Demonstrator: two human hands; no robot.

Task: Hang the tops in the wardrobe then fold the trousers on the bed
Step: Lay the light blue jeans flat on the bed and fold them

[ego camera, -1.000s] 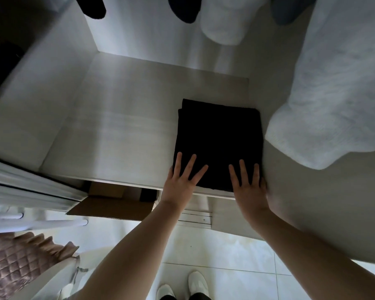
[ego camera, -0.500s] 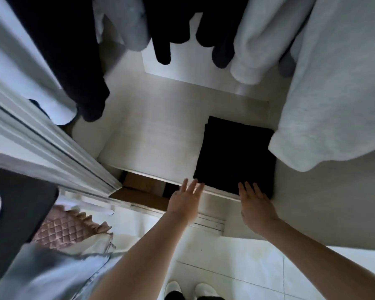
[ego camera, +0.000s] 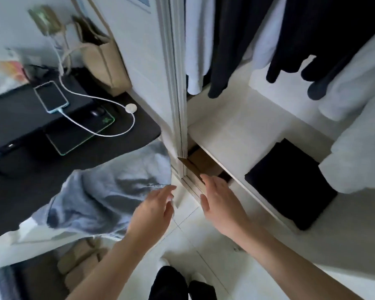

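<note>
Trousers [ego camera: 290, 185], black and folded flat, lie on the wardrobe shelf [ego camera: 232, 135] under the hanging tops [ego camera: 236, 46]. Both hands are released, with relaxed fingers, holding nothing: the left hand [ego camera: 154, 211] and right hand [ego camera: 221, 202] hover in front of the shelf, apart from the trousers.
</note>
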